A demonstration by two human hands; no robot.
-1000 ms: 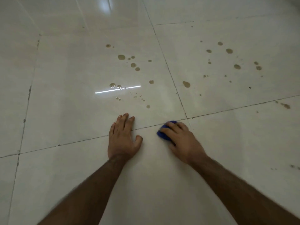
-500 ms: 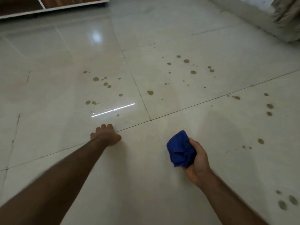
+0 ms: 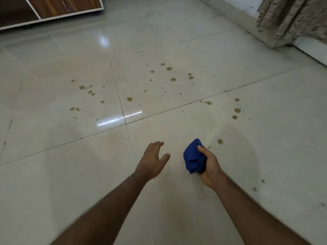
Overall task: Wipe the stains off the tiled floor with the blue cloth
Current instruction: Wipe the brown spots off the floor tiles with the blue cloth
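A bunched blue cloth (image 3: 193, 158) is gripped in my right hand (image 3: 209, 164), held a little above the pale tiled floor (image 3: 177, 200). My left hand (image 3: 153, 159) hovers open to the left of the cloth, fingers spread, holding nothing. Brown stains dot the tiles ahead: a cluster on the left tile (image 3: 82, 87), a cluster on the far middle tile (image 3: 169, 68), and spots to the right (image 3: 237, 110). One stain (image 3: 220, 141) lies just right of the cloth, and two small ones (image 3: 254, 189) sit near my right forearm.
A wooden cabinet (image 3: 53, 7) with a white frame stands at the far left. A patterned curtain (image 3: 292, 18) hangs at the far right above a white skirting wall (image 3: 315, 52). A bright light streak (image 3: 120, 118) reflects on the floor.
My view has lifted away from the floor. My right hand raised the cloth off the tile and turned palm-up; my left hand left the floor and came nearer the cloth.
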